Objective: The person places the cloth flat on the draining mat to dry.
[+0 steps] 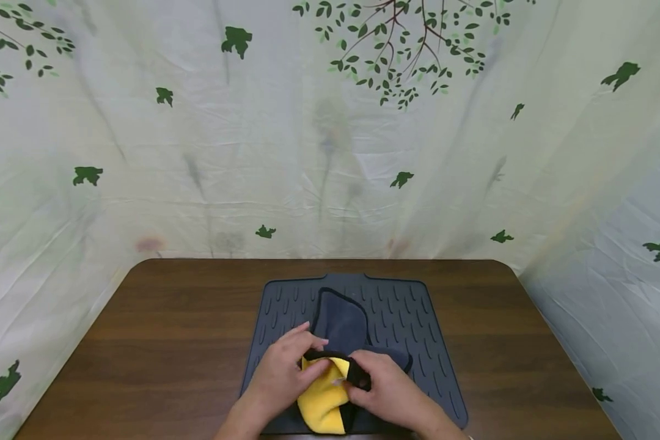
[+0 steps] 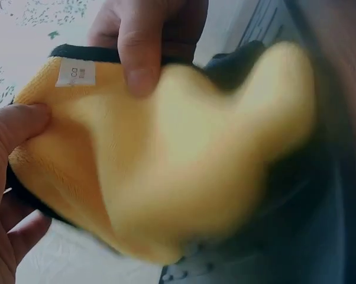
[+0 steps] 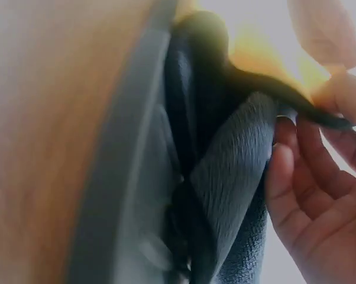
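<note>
A two-sided microfiber cloth [image 1: 323, 403], yellow on one face and dark grey-blue on the other, has black edging. Its grey-blue part [image 1: 343, 324] spreads forward over a black ridged mat, while a yellow part is turned up toward me. My left hand [image 1: 286, 373] pinches the edge at the left, thumb on the yellow face. At the right, my right hand [image 1: 387, 388] pinches the bound edge between thumb and fingers. A white label [image 2: 77, 72] shows near that edge in the left wrist view. In the right wrist view, the grey side [image 3: 234, 160] hangs in folds beside my fingers.
The black mat [image 1: 442, 373] with raised ridges lies on a brown wooden table [image 1: 187, 324]. Behind and around the table hangs a pale curtain [image 1: 286, 171] printed with green leaves and branches.
</note>
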Demonstrator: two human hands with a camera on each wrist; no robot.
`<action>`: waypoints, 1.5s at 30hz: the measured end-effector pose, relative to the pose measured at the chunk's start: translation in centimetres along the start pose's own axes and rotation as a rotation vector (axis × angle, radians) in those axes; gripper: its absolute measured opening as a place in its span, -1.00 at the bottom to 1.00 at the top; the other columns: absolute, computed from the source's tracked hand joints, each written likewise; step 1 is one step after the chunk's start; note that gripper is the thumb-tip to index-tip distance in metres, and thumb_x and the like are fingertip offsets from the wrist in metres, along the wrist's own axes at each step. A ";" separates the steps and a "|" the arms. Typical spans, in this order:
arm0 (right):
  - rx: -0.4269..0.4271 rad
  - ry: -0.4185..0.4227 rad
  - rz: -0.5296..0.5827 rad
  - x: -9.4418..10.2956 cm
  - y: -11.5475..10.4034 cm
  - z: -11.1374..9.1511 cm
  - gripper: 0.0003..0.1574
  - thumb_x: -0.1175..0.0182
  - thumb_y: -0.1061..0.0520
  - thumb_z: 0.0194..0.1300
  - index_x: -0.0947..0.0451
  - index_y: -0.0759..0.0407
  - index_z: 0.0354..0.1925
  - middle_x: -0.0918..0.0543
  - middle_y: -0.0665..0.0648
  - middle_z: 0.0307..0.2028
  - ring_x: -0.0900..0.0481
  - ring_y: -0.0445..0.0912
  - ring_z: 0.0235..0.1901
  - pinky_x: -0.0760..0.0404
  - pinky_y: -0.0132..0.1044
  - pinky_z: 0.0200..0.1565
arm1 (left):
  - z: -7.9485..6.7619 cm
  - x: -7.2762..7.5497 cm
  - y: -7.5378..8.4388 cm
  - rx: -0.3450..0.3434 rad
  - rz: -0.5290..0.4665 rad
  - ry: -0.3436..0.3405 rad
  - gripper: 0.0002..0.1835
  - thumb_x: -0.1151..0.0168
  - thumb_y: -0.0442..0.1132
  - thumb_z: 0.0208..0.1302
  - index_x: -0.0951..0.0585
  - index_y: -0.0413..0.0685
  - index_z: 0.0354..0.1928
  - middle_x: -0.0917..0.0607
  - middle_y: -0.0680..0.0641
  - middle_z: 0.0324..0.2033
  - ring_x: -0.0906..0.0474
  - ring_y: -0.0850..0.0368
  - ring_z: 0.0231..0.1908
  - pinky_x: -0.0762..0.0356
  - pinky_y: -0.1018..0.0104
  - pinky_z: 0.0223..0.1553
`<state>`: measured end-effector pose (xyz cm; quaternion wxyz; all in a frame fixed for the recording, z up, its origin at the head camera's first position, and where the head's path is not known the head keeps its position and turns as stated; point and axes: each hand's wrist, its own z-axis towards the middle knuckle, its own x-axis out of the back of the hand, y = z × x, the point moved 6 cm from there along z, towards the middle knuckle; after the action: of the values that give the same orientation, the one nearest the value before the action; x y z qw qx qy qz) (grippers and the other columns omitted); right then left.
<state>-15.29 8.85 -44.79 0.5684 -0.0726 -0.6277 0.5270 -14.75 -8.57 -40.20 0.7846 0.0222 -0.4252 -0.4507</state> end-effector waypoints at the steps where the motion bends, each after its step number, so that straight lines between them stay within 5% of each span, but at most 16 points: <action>1: 0.006 0.044 -0.035 0.4 0.0 -0.1 -0.81 -0.36 0.16 0.32 -0.55 -0.07 -0.19 -0.54 -0.18 -0.35 -0.46 -0.35 -0.40 -0.54 -0.50 -0.34 | 0.0 0.2 -0.1 0.012 -0.002 0.014 -0.66 -0.65 -0.32 -0.07 -0.60 0.07 -0.38 -0.73 0.16 -0.42 -0.67 0.37 -0.33 -0.73 0.18 0.01; 5: -0.021 0.205 -0.114 2.2 0.3 -0.4 -0.63 -0.36 0.32 0.17 -0.55 -0.11 -0.18 -0.48 -0.21 -0.31 -0.43 -0.32 -0.33 -0.55 -0.44 -0.28 | -0.1 1.1 -0.6 0.059 0.019 0.077 -0.63 -0.64 -0.33 -0.06 -0.56 0.07 -0.36 -0.67 0.15 -0.47 -0.45 0.49 -0.48 -0.57 0.60 -0.39; 10: -0.008 0.312 -0.110 3.4 0.4 -0.5 -0.63 -0.35 0.33 0.26 -0.58 -0.11 -0.10 -0.48 -0.18 -0.28 -0.41 -0.34 -0.36 -0.60 -0.37 -0.34 | -0.1 1.9 -1.1 0.119 0.040 0.158 -0.62 -0.62 -0.38 -0.04 -0.52 0.02 -0.35 -0.60 0.12 -0.52 -0.34 0.51 -0.54 -0.34 0.67 -0.57; 13: 0.001 0.194 -0.057 2.8 0.6 -0.3 -0.75 -0.37 0.20 0.33 -0.60 -0.06 -0.07 -0.52 -0.16 -0.31 -0.43 -0.35 -0.39 -0.59 -0.41 -0.38 | -0.2 1.9 -1.4 0.160 0.017 0.185 -0.64 -0.57 -0.41 0.02 -0.51 -0.02 -0.33 -0.57 0.11 -0.54 -0.34 0.51 -0.54 -0.34 0.64 -0.58; 18: -0.056 -0.173 -0.020 0.8 1.1 -0.4 -0.80 -0.37 -0.10 0.36 -0.58 -0.08 -0.29 -0.52 -0.21 -0.41 -0.45 -0.38 -0.43 -0.53 -0.50 -0.36 | -0.3 2.2 -2.1 0.209 -0.033 0.231 -0.67 -0.52 -0.43 0.07 -0.50 -0.06 -0.32 -0.65 0.04 -0.53 -0.43 0.48 -0.52 -0.41 0.60 -0.58; 20: -0.078 -0.218 -0.054 0.9 1.3 -0.5 -0.76 -0.35 -0.13 0.37 -0.55 -0.09 -0.33 -0.51 -0.23 -0.42 -0.43 -0.39 -0.43 -0.49 -0.50 -0.34 | -0.3 2.6 -2.4 0.220 -0.049 0.259 -0.67 -0.52 -0.44 0.07 -0.49 -0.07 -0.33 -0.64 0.05 -0.55 -0.41 0.48 -0.55 -0.40 0.60 -0.60; 24: -0.117 -0.111 -0.060 2.7 1.7 -0.7 -0.89 -0.30 0.03 0.38 -0.51 -0.10 -0.24 -0.54 -0.20 -0.41 -0.43 -0.36 -0.46 -0.46 -0.46 -0.36 | -0.2 3.6 -3.0 0.237 -0.076 0.309 -0.67 -0.51 -0.44 0.09 -0.48 -0.10 -0.35 -0.53 0.12 -0.63 -0.32 0.47 -0.62 -0.33 0.59 -0.62; 29: -0.127 0.170 -0.046 6.1 2.2 -1.0 -0.86 -0.27 0.14 0.43 -0.47 -0.03 -0.15 -0.52 -0.14 -0.45 -0.38 -0.36 -0.54 -0.43 -0.44 -0.45 | -0.2 4.4 -4.2 0.337 -0.070 0.310 -0.68 -0.52 -0.37 0.14 -0.48 -0.08 -0.35 -0.44 0.15 -0.65 -0.29 0.43 -0.64 -0.32 0.55 -0.62; 32: -0.188 0.323 -0.122 7.6 2.9 -1.2 -0.80 -0.34 0.09 0.39 -0.51 -0.02 -0.10 -0.44 -0.12 -0.46 -0.32 -0.32 -0.53 -0.37 -0.42 -0.43 | -0.5 4.1 -5.1 0.454 -0.029 0.246 -0.71 -0.49 -0.24 0.23 -0.48 -0.02 -0.33 -0.48 0.13 -0.63 -0.32 0.38 -0.63 -0.35 0.49 -0.60; 35: -0.328 0.336 -0.189 7.9 4.2 -1.2 -0.63 -0.41 0.01 0.32 -0.54 -0.03 0.03 -0.41 -0.08 -0.46 -0.30 -0.25 -0.53 -0.33 -0.40 -0.42 | -0.8 3.2 -6.1 0.574 0.038 0.118 -0.73 -0.41 -0.08 0.33 -0.48 0.02 -0.30 -0.49 0.09 -0.58 -0.31 0.30 -0.63 -0.31 0.45 -0.58; 40: -0.516 0.068 -0.183 6.8 6.4 -1.6 -0.40 -0.43 -0.17 0.25 -0.54 0.03 0.14 -0.56 -0.05 -0.47 -0.41 -0.19 -0.53 -0.43 -0.34 -0.42 | -1.5 2.0 -7.2 0.707 0.065 -0.152 -0.75 -0.36 0.01 0.37 -0.55 0.04 -0.28 -0.53 0.06 -0.58 -0.35 0.22 -0.61 -0.31 0.41 -0.56; 45: -0.563 -0.119 -0.129 7.1 6.8 -2.6 -0.26 -0.51 -0.23 0.13 -0.54 0.13 0.11 -0.68 -0.05 -0.31 -0.56 -0.15 -0.38 -0.65 -0.15 -0.21 | -2.4 1.6 -7.9 0.779 0.002 -0.452 -0.71 -0.37 0.11 0.31 -0.64 0.06 -0.30 -0.57 0.09 -0.60 -0.43 0.19 -0.56 -0.40 0.34 -0.49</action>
<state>-19.12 18.22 -45.84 0.5204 -0.1562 -0.7848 0.2981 -18.16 -15.18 -43.99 0.6055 0.2167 -0.7238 -0.2498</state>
